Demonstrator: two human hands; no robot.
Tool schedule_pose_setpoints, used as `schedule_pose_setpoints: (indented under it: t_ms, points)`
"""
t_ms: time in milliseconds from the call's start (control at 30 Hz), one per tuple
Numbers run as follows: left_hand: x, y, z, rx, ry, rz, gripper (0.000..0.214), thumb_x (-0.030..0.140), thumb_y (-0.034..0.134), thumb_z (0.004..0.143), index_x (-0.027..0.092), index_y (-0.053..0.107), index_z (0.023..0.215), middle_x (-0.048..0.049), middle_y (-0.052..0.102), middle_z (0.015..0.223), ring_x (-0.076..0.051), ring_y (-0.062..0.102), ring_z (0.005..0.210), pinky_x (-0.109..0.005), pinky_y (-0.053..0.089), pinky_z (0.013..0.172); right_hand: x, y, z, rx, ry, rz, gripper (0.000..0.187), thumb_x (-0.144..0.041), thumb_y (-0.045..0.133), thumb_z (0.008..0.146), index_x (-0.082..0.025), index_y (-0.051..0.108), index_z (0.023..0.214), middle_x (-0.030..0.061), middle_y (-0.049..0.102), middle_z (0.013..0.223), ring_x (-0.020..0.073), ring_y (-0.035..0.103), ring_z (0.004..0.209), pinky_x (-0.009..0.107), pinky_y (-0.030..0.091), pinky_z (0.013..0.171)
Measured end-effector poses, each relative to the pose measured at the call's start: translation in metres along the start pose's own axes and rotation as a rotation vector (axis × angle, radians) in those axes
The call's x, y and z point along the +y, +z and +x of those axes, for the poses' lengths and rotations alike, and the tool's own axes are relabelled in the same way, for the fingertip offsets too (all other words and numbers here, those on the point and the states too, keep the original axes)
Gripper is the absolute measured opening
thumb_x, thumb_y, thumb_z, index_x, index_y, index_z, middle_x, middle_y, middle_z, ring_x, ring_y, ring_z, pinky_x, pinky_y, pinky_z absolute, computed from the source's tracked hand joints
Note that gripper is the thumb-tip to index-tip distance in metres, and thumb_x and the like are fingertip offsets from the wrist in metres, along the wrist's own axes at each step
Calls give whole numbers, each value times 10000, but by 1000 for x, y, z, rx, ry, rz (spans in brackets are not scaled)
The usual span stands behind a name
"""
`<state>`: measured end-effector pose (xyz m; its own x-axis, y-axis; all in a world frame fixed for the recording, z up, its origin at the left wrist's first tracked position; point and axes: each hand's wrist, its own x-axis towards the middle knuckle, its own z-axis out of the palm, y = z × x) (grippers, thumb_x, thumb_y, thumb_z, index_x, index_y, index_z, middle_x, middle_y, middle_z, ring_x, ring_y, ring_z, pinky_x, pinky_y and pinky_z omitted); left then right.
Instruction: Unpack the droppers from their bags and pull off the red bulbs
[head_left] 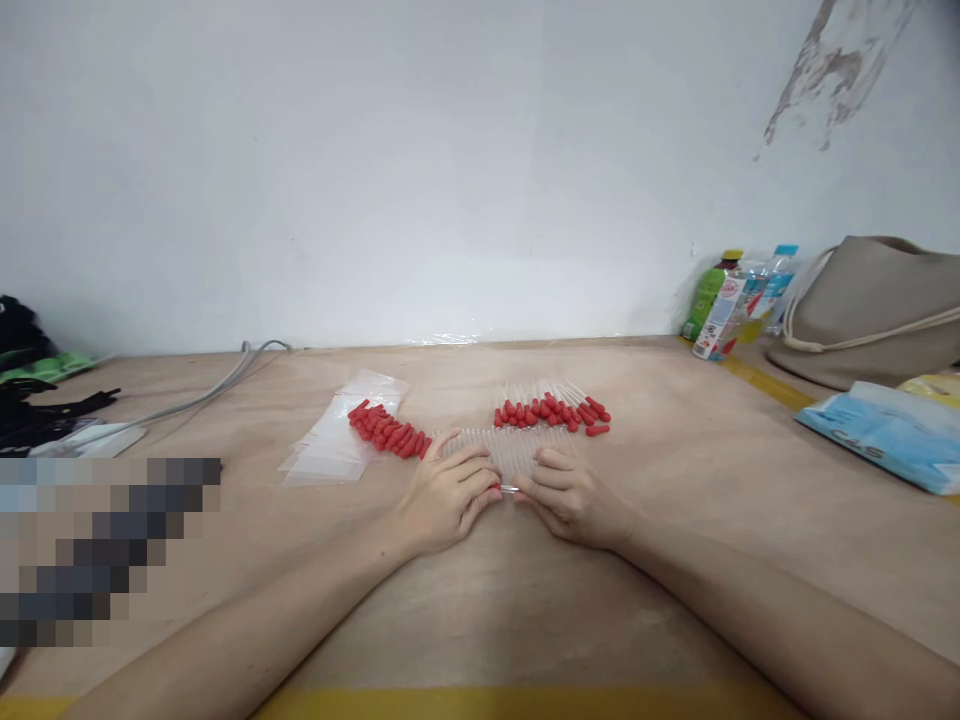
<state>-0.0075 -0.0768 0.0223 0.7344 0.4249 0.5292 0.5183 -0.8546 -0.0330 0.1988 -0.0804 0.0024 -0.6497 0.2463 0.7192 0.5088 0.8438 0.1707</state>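
Note:
Low over the table, my left hand (pixel 454 492) pinches a red rubber bulb (pixel 495 487), mostly hidden by the fingers. Facing it, my right hand (pixel 571 497) is closed on a clear dropper tube (pixel 510 490), whose short visible stretch spans the gap between both hands. How far the tube sits in the bulb I cannot tell. A row of clear tubes (pixel 514 452) lies just beyond my hands. Loose red bulbs (pixel 386 430) are heaped at the left, partly on clear plastic bags (pixel 330 445). Behind the tubes lie several red-bulbed droppers (pixel 551 408), their stems pointing to the wall.
Drink bottles (pixel 739 300) and a grey drawstring bag (pixel 874 310) stand at the back right, with a blue packet (pixel 881 435) nearer. A grey cable (pixel 202 395) and black items (pixel 45 415) lie left. Yellow tape (pixel 525 704) lines the wooden table's (pixel 660 460) front edge.

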Motion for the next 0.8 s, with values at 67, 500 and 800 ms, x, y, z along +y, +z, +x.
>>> schedule_pose_setpoints:
  t_ms: [67,500,800]
  points:
    - [0,0,-2,-1,1,-6,171,207,422,865,210,592,874,3,670,871,-166,541,1020,-450,169,1033,0,-1,0,6,-31,-7,182,-164,446,855,-150,614,785,13,519,591,131,409,613,276,411,655]
    - [0,-2,-7,51,69,18,132,190,452,855,205,582,835,7,680,880,-169,550,1016,-445,150,1038,0,-9,-6,76,-131,-53,156,-134,499,823,-152,606,934,-11,498,572,127,410,611,311,446,797]
    - [-5,-4,-15,189,-9,26,131,194,462,851,182,581,798,-4,670,806,-171,554,835,-394,322,869,9,-14,-18,74,22,4,178,-139,528,799,-137,590,965,9,492,600,140,398,641,298,411,636]
